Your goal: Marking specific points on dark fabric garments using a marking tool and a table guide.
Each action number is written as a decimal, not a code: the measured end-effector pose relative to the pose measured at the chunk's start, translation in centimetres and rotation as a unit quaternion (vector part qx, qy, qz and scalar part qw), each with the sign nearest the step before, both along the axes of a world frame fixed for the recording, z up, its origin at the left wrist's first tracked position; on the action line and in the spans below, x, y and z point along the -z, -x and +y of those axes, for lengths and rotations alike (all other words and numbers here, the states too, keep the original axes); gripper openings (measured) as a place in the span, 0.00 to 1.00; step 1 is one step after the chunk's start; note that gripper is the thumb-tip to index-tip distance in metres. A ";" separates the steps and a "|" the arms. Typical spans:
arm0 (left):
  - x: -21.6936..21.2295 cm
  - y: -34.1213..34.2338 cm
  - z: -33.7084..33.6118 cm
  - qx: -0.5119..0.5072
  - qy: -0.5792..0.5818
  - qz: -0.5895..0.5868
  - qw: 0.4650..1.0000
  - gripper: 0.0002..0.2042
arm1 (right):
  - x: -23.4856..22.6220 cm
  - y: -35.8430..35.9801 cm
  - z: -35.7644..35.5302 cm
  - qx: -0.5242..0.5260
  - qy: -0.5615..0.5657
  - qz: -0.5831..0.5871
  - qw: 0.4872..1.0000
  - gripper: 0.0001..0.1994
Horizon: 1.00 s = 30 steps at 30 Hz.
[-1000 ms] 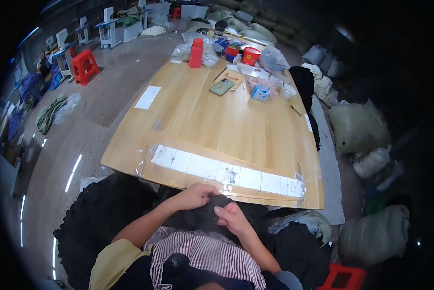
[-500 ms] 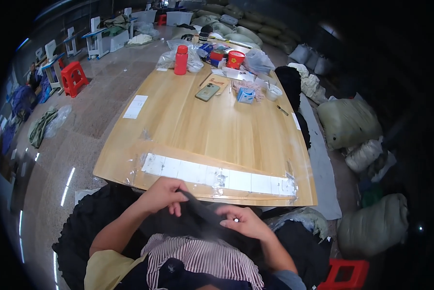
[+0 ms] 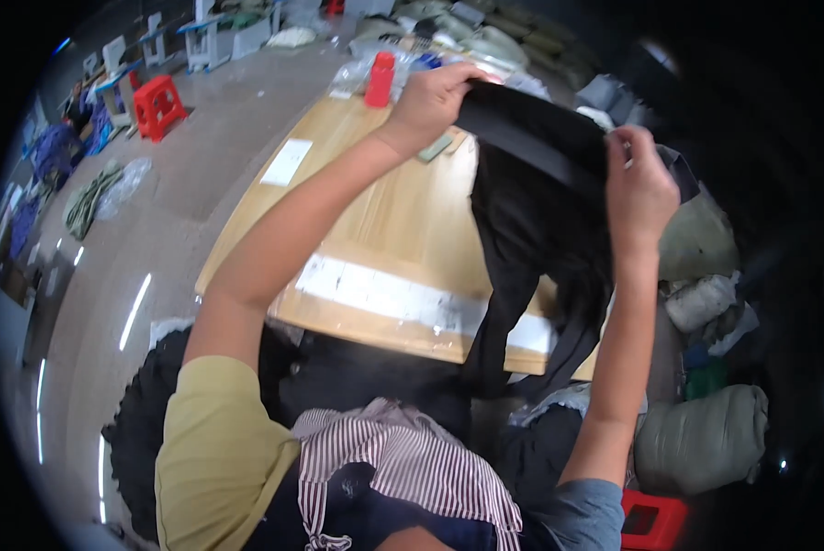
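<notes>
Black trousers (image 3: pixel 545 197) hang in the air over the right part of the wooden table (image 3: pixel 384 207), their two legs dangling toward its near edge. My left hand (image 3: pixel 437 103) is closed on one end of the waistband. At the other end, my right hand (image 3: pixel 643 188) grips the waistband, so the top is stretched between both raised hands. A strip of white paper (image 3: pixel 375 289) lies taped along the near side of the tabletop, partly hidden by the trouser legs. Black cloth (image 3: pixel 366 376) lies between my body and the table.
A red bottle (image 3: pixel 381 81), a phone (image 3: pixel 436 147) and a white sheet (image 3: pixel 287 163) are on the table. Dark cloth (image 3: pixel 141 427) is heaped at my left. Stuffed sacks (image 3: pixel 703 439) and a red stool (image 3: pixel 652 519) stand at my right; another red stool (image 3: pixel 159 107) is far left.
Both hands have risen and moved forward and to the right, away from my lap. The black trousers came up with them and now hang spread out. The view has shifted slightly.
</notes>
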<state>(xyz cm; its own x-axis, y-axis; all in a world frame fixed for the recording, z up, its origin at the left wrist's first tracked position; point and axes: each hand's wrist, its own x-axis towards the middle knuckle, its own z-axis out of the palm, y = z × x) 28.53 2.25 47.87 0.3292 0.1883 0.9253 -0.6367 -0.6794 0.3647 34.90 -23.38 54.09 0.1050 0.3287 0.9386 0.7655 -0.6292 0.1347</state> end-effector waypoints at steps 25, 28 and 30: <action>25.7 17.0 1.8 -0.112 0.074 0.324 0.937 0.04 | 30.7 6.8 1.8 -0.167 0.116 0.444 0.873 0.08; 26.0 17.1 1.7 -0.125 0.053 0.334 0.933 0.04 | 30.8 6.8 2.0 -0.152 0.117 0.446 0.874 0.08; 26.3 17.0 2.0 -0.121 0.004 0.316 0.941 0.04 | 30.8 6.8 2.0 -0.143 0.127 0.439 0.878 0.09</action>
